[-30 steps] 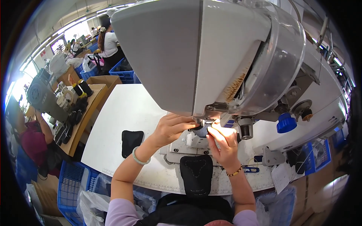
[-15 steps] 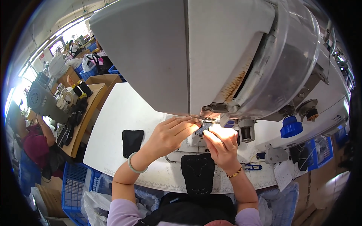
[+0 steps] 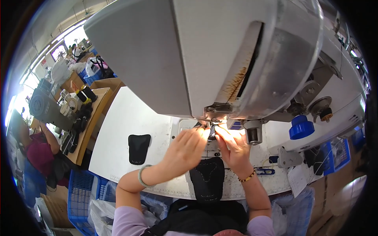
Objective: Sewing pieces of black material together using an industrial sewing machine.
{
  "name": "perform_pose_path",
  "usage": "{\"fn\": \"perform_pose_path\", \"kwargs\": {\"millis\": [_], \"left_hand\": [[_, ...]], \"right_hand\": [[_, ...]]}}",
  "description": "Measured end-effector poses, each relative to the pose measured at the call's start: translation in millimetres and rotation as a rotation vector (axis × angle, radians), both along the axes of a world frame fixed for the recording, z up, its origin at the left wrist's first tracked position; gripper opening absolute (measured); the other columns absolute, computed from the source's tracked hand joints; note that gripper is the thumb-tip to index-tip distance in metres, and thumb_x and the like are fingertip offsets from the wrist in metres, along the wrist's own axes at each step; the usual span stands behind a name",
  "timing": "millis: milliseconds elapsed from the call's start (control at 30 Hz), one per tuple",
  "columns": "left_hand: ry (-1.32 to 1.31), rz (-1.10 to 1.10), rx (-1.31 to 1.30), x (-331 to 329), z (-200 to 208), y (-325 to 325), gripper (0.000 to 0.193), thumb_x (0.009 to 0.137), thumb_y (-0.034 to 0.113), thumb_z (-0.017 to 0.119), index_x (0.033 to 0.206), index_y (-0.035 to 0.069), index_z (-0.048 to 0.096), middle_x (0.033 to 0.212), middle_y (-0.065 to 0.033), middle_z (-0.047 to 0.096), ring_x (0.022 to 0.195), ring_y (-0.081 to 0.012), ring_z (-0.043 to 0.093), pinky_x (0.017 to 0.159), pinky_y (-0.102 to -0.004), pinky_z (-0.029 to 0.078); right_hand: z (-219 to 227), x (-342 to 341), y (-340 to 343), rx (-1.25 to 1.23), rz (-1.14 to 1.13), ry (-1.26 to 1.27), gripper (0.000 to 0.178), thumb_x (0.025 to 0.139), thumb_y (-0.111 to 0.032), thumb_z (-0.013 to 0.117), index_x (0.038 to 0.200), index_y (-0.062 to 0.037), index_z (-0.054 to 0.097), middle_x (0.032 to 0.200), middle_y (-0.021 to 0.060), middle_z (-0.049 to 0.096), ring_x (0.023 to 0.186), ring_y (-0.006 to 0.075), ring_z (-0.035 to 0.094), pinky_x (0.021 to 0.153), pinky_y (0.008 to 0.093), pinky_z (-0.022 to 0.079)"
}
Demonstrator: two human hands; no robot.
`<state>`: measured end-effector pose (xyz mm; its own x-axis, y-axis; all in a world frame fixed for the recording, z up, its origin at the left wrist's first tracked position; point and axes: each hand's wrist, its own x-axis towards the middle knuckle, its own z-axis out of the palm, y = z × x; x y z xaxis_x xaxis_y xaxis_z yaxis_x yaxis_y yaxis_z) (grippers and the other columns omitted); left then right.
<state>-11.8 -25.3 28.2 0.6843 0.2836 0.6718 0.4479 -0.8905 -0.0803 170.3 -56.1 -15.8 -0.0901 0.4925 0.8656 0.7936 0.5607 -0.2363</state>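
Under the needle area of a large grey sewing machine [image 3: 157, 59], both my hands meet at a small dark fabric piece [image 3: 212, 131]. My left hand [image 3: 186, 148] pinches it from the left, fingers together, with a pale bangle on the wrist. From the other side my right hand [image 3: 236, 152] presses its fingertips on the same piece, and a beaded bracelet circles that wrist. Fingers and machine head hide much of the piece. Just below my hands lies a black padded panel [image 3: 207, 181] with light stitching. A plain black panel [image 3: 139, 149] rests farther left on the white table [image 3: 114, 133].
Blue-handled thread snips [image 3: 265, 172] lie right of the stitched panel. A blue knob [image 3: 301, 127] juts from the machine. Blue crates [image 3: 80, 196] stand below the table's left edge. Left, a side bench [image 3: 91, 126] carries thread spools; a person's arm [image 3: 50, 138] shows beyond it.
The fabric piece has gone farther in under the needle area, and less of it shows. My left hand has turned, its fingers now pointing more away from me. The view has shifted slightly.
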Motion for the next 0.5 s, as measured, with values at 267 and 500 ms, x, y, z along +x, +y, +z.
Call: {"fn": "perform_pose_path", "kwargs": {"millis": [267,500], "left_hand": [[0.002,-0.401,-0.203,-25,-11,57,0.054,0.062,-0.006,0.062,0.116,0.002,0.057,0.118,-0.0138,0.057,0.112,-0.0317,0.053,0.092,-0.0390,0.046],[0.002,-0.230,0.140,-13,-8,16,0.043,0.068,0.002,0.055,0.108,-0.014,0.054,0.107,-0.0212,0.056,0.105,-0.0346,0.057,0.089,-0.0368,0.050]], "right_hand": [[-14,7,0,0.086,-0.026,-0.022,0.026,0.076,-0.004,0.068,0.101,-0.0090,0.061,0.100,0.0060,0.061,0.084,0.0200,0.059,0.074,0.0291,0.048],[-14,2,-13,0.230,0.171,-0.205,0.036,0.074,-0.014,0.071,0.106,-0.0127,0.054,0.107,0.0008,0.057,0.098,0.0165,0.057,0.078,0.0300,0.041]]}}
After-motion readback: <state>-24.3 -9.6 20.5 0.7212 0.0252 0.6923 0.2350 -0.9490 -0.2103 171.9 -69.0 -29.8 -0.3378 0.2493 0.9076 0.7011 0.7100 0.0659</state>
